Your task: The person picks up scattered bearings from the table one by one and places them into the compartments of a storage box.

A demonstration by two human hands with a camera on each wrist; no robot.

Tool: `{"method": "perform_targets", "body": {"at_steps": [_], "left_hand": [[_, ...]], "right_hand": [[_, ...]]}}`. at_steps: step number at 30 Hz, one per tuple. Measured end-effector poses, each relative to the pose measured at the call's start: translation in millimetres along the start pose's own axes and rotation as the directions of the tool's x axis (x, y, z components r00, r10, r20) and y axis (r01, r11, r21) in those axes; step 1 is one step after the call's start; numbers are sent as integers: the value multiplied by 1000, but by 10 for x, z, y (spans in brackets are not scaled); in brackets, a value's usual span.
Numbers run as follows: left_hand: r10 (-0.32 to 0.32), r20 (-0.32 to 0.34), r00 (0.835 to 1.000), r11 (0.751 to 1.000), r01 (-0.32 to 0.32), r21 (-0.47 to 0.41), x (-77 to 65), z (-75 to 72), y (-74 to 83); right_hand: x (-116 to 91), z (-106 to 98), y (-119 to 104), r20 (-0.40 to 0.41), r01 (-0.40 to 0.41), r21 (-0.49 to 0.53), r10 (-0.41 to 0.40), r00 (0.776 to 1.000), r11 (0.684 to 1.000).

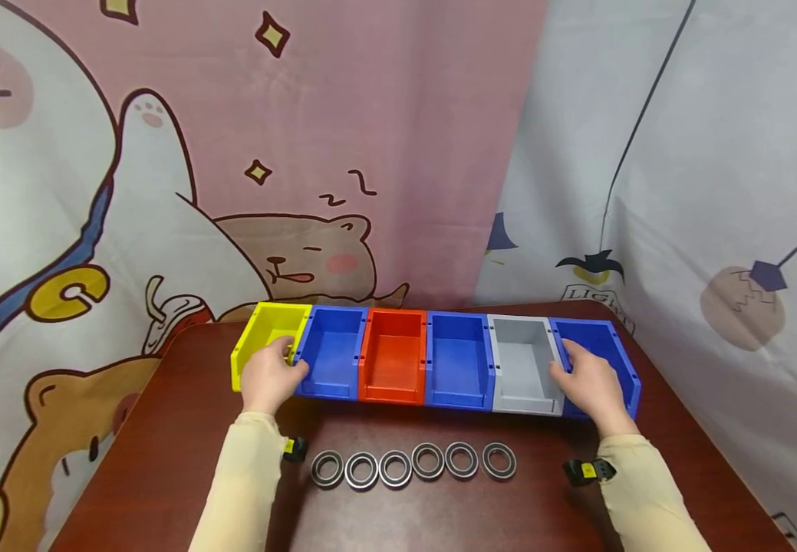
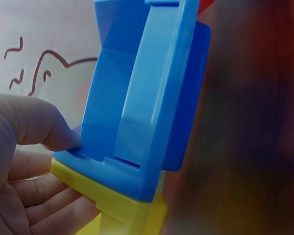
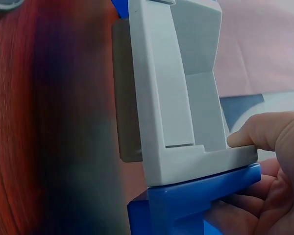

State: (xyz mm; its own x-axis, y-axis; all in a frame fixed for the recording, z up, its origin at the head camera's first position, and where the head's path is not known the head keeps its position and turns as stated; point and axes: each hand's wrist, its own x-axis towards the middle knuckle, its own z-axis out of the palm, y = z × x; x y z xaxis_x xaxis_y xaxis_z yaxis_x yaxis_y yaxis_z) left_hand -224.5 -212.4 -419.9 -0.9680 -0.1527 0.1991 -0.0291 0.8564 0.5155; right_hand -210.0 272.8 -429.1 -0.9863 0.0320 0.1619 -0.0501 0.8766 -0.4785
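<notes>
A row of joined plastic bins stretches between my hands: a yellow bin (image 1: 245, 349), a blue bin (image 1: 330, 349), a red bin (image 1: 395, 356), a second blue bin (image 1: 458, 360), a grey bin (image 1: 522, 368) and a blue end bin (image 1: 587, 333). My left hand (image 1: 270, 379) pinches the shared wall of yellow and blue, thumb on the blue side, fingers inside the yellow bin. On the right, my hand (image 1: 593, 387) grips the wall joining grey and blue, its thumb in the grey bin. Whether the row touches the tabletop, I cannot tell.
Several metal ring bearings (image 1: 327, 484) lie in a line on the dark red-brown table (image 1: 398, 521), in front of the bins. Behind the table hangs a cartoon-printed curtain (image 1: 398, 153). Each sleeve carries a small black wrist device (image 1: 294, 449).
</notes>
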Motion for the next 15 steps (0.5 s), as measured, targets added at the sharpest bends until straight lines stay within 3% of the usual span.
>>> {"method": "perform_targets", "body": {"at_steps": [7,15], "left_hand": [[-56,5,998,998,56,7,-78,16,-214],[-71,18,997,997,71,7,-149,138,-354]], "right_hand": [[151,181,-103,40,8,7,-8,999,1000],[292,323,-95,63,35,-7,-35,997,999]]}}
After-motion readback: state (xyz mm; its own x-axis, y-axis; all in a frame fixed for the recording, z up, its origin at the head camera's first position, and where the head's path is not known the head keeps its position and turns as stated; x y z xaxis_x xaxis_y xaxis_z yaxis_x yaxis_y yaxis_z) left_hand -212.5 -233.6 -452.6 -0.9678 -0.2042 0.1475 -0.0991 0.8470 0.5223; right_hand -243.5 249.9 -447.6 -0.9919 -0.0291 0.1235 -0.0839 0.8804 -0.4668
